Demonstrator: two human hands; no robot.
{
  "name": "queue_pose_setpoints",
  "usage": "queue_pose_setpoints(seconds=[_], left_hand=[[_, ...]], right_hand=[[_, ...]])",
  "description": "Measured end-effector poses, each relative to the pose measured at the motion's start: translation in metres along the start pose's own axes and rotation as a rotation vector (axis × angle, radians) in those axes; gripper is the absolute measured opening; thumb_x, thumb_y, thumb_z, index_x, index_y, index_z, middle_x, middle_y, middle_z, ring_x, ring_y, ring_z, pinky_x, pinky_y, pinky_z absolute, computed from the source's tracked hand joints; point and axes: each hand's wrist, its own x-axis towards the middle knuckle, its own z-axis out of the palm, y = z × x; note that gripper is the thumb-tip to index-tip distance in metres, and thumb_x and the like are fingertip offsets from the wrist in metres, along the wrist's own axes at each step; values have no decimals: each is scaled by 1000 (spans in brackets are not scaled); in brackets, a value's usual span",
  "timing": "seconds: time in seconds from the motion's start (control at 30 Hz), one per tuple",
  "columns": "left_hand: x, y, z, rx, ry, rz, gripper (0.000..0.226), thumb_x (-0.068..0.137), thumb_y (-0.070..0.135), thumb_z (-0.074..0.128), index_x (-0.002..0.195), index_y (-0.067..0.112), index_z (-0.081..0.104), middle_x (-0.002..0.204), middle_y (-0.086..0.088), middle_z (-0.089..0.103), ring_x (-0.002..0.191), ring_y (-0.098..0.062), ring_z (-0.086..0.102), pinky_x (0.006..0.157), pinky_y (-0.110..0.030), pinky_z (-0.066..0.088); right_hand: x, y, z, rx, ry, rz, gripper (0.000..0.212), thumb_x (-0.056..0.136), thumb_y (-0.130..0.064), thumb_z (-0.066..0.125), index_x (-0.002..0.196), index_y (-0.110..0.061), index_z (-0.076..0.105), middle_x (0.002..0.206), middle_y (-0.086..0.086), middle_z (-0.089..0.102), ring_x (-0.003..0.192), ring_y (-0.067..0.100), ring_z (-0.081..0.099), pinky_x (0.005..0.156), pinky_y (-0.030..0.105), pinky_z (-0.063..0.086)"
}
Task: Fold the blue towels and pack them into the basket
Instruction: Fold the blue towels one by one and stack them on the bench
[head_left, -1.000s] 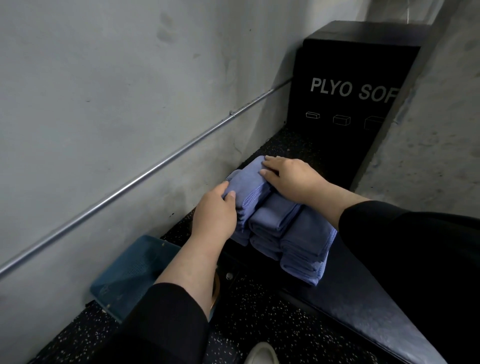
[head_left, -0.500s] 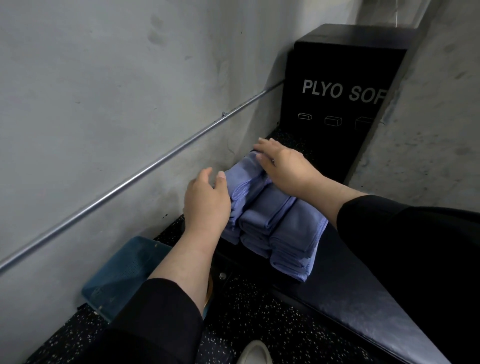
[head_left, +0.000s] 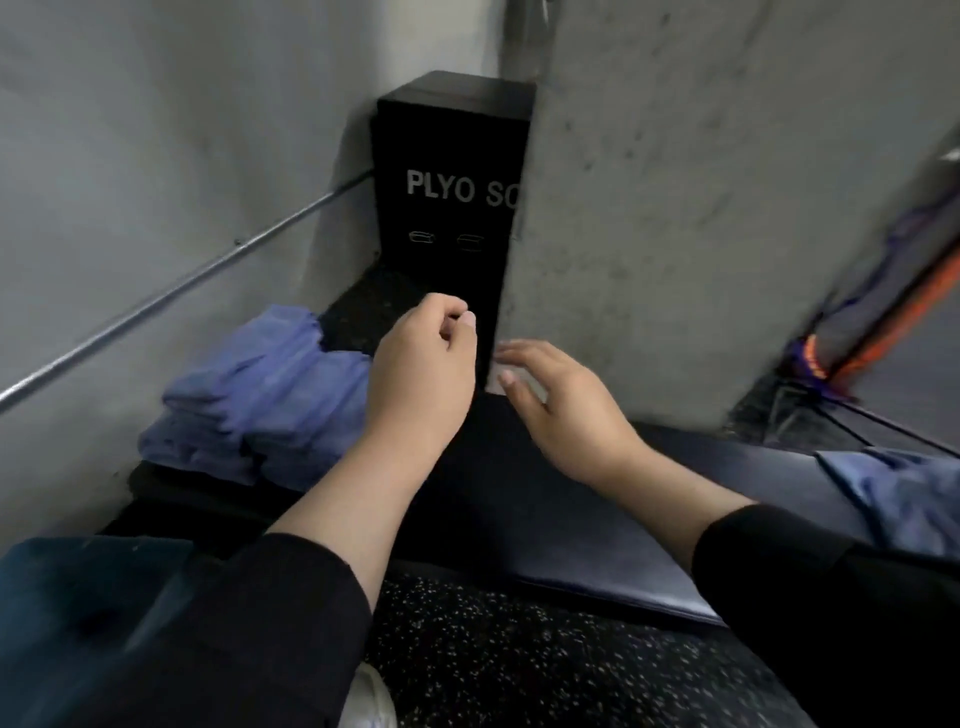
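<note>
folded towels left of both hands, untouched

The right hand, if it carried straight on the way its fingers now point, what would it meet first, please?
Probably the edge of the grey concrete pillar, with the black plyo box just beyond. The right hand, open and empty, points up and left toward them; depth is unclear.
</note>
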Motion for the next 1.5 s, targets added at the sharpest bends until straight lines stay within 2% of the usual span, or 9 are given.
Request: queue_pose_setpoints(seconds=[0.23, 0.5, 0.7, 0.83, 0.97, 1.1, 1.2, 1.33, 1.5], left_hand=[[-62, 83, 100, 142, -550, 143, 29, 101, 43, 51, 119, 25, 64, 111, 6, 66, 105, -19, 62, 93, -40, 51], [-104, 96, 176, 266, -749, 239, 27, 101, 43, 51, 115, 24, 65, 107, 5, 66, 97, -19, 60, 83, -34, 49], [-114, 97, 204, 255, -811, 274, 28, 101, 44, 51, 116, 26, 65, 104, 8, 62, 95, -16, 57, 84, -34, 48], [-121, 100, 213, 231, -843, 294, 29, 101, 45, 50, 119, 27, 64, 103, 10, 59, 97, -14, 57, 88, -35, 48], [-122, 101, 218, 220, -858, 310, 30, 101, 45, 51, 120, 27, 64, 103, 12, 58, 99, -12, 57, 90, -35, 48], [-120, 100, 219, 199, -843, 316, 30, 100, 45, 51, 119, 28, 65, 103, 13, 57, 99, -12, 57, 90, -36, 49], [-117, 98, 216, 187, -843, 300, 29, 100, 45, 51, 118, 28, 65, 104, 13, 57, 100, -12, 57, 91, -37, 49], [-115, 100, 212, 138, -836, 255, 26, 100, 44, 52, 117, 28, 66, 105, 14, 61, 101, -11, 58, 92, -35, 48], [-113, 112, 206, -291, -871, -64, 19, 102, 45, 50, 110, 37, 66, 111, 16, 68, 107, -7, 64, 95, -35, 52]], right_hand=[[-142, 111, -112, -281, -126, 361, 29, 100, -33, 57, 120, -15, 67, 117, 3, 70, 110, 23, 64, 94, 35, 48], [-213, 198, -180, -539, -40, 702, 32, 92, -38, 66, 120, -24, 68, 125, 1, 64, 119, 28, 57, 93, 41, 43], [-254, 242, -239, -704, 262, 1072, 45, 89, -46, 64, 130, -29, 59, 143, 1, 49, 133, 31, 42, 108, 55, 30], [-274, 263, -237, -628, 111, 1255, 44, 79, -46, 67, 118, -27, 62, 141, 3, 47, 134, 32, 39, 106, 62, 27], [-271, 268, -234, -627, 149, 1254, 17, 86, -38, 62, 96, -25, 65, 134, 5, 50, 132, 32, 39, 106, 62, 26], [-261, 259, -244, -477, 301, 1318, 20, 89, -46, 60, 92, -26, 62, 114, 4, 63, 117, 32, 53, 105, 55, 35], [-242, 235, -266, -222, 572, 1153, 18, 95, -37, 61, 98, -20, 57, 94, 6, 66, 85, 24, 61, 78, 29, 48], [-208, 190, -266, -10, 781, 940, 20, 101, -29, 56, 107, -10, 55, 79, -5, 57, 64, 2, 47, 49, 8, 36], [-160, 147, -218, 198, 738, 697, 10, 98, -18, 59, 93, -13, 52, 71, -4, 55, 59, 3, 45, 59, 18, 39]])
